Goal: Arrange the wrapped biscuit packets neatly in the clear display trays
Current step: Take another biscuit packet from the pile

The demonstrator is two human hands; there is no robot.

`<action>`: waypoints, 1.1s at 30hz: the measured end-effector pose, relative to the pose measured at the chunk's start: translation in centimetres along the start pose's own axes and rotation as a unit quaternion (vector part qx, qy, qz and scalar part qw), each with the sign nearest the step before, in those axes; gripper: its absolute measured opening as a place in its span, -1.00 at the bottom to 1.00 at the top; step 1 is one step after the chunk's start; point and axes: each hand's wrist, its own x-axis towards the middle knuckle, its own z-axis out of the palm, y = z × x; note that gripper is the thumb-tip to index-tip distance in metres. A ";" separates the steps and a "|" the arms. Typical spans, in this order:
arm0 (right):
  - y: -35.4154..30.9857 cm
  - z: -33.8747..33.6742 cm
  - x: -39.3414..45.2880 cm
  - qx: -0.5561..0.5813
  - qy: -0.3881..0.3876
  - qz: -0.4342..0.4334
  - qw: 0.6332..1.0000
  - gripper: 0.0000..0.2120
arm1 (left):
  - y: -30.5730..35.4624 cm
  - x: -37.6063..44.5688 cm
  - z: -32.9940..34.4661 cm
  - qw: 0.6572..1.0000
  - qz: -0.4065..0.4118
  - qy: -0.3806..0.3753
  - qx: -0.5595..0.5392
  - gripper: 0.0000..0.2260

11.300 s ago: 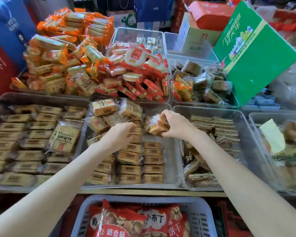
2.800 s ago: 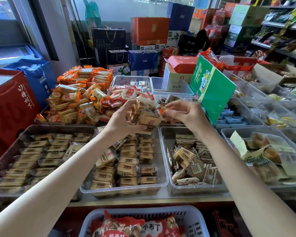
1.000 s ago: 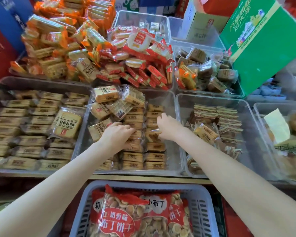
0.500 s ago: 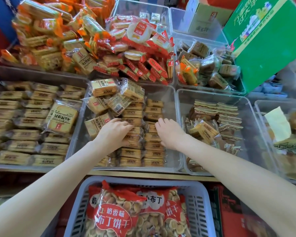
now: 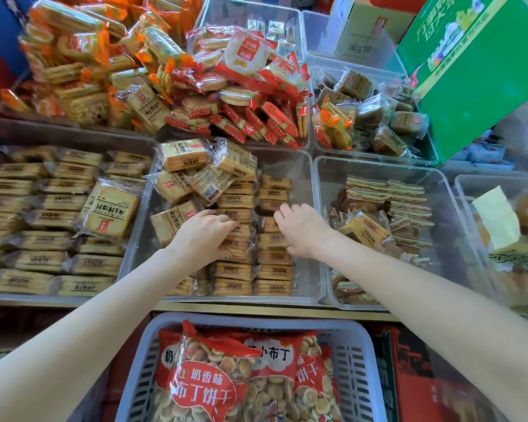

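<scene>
The middle clear tray (image 5: pixel 305 166) holds tan wrapped biscuit packets. Two neat columns (image 5: pixel 272 272) run down its right half, and a loose pile of packets (image 5: pixel 192 172) lies at its back left. My left hand (image 5: pixel 205 236) rests palm down on the left column, fingers spread over the packets. On the right column lies my right hand (image 5: pixel 302 229), fingers bent and touching the packets. Neither hand lifts a packet.
A tray of the same tan packets in rows (image 5: pixel 58 214) sits at the left, and a tray with flat sandwich biscuits (image 5: pixel 387 202) at the right. Orange and red packets (image 5: pixel 195 74) pile up behind. A green carton (image 5: pixel 476 74) stands back right. A grey basket (image 5: pixel 363 345) is below.
Both hands have lowered onto the rows in the middle tray and slid slightly forward. The handful of packets held up about three seconds ago is gone from them.
</scene>
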 end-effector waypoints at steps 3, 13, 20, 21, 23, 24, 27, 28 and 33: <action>-0.3 0.0 0.0 0.030 -0.032 0.000 0.999 -0.49 | -0.1 0.0 0.2 1.000 -0.002 -0.001 -0.001 -0.45; -1.6 0.6 1.5 -0.035 -0.016 0.071 0.997 -0.57 | 0.2 0.2 0.3 1.000 -0.002 -0.003 0.007 -0.44; -0.8 0.5 0.9 0.108 -0.054 0.057 0.991 -0.26 | 0.3 -0.1 0.0 1.000 -0.004 0.001 0.015 -0.45; -0.5 0.2 0.9 0.112 -0.075 0.036 0.990 -0.24 | 0.3 -0.1 -0.1 1.000 -0.005 0.003 0.017 -0.45; -0.1 -0.3 1.0 0.103 -0.094 0.013 0.990 -0.25 | 0.3 -0.1 0.1 1.000 -0.007 0.007 0.016 -0.45; -0.1 -0.4 1.2 0.100 -0.106 0.011 0.989 -0.27 | 0.2 -0.2 0.2 1.000 -0.006 0.007 0.013 -0.45; 0.0 -0.7 2.3 0.091 -0.147 0.023 0.985 -0.43 | 0.0 0.0 0.4 1.000 -0.001 0.013 0.006 -0.47; 0.0 -0.6 2.7 0.065 -0.156 0.026 0.985 -0.47 | 0.0 0.0 0.4 1.000 0.000 0.012 0.006 -0.47; -1.0 0.8 2.5 -0.077 -0.123 0.056 0.988 -0.56 | -0.1 0.2 0.6 1.000 0.005 0.012 0.006 -0.46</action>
